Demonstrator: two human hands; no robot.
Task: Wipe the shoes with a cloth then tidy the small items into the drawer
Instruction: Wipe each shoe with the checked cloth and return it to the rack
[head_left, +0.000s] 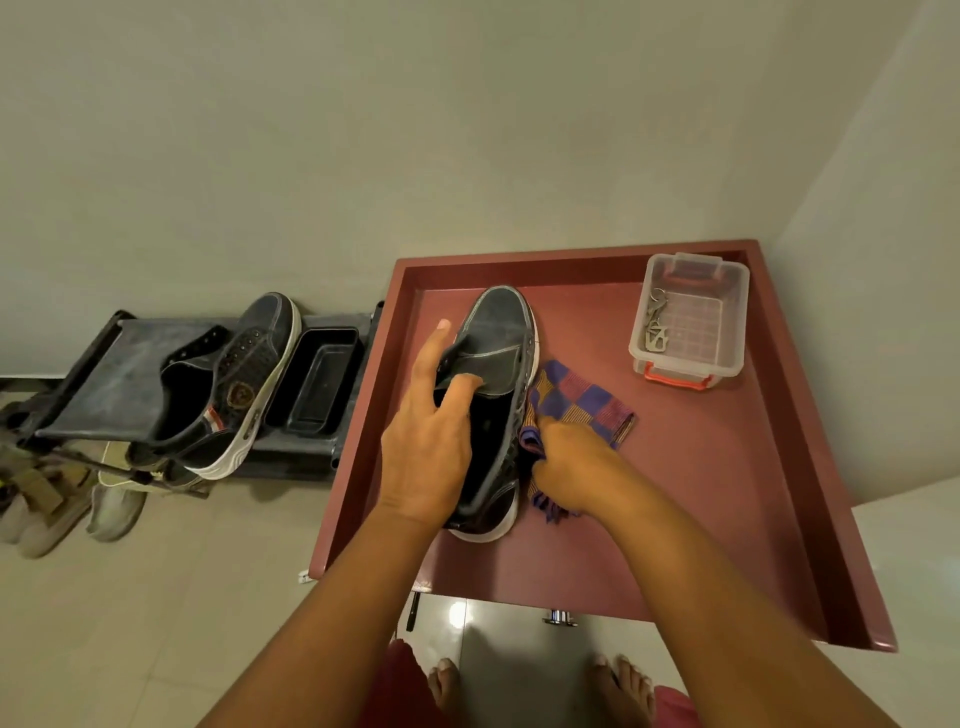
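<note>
A dark sneaker (501, 322) with a white sole stands on the red-brown cabinet top (701, 467), toe pointing away from me. My left hand (431, 431) grips its collar, thumb on the tongue. My right hand (571, 467) holds a purple, orange and pink checked cloth (582, 400) bunched against the shoe's right side. The matching second sneaker (234, 384) lies tilted on a black rack (124, 374) at the left. A clear plastic box (691, 317) with orange latches holds a bunch of keys (655, 322) at the far right corner.
The cabinet top has a raised rim (571, 260) on three sides. A black tray (317, 384) sits on the rack beside it. Beige shoes (67, 504) stand on the tiled floor below the rack. My bare feet (530, 686) are at the bottom, below a chrome drawer knob (558, 618).
</note>
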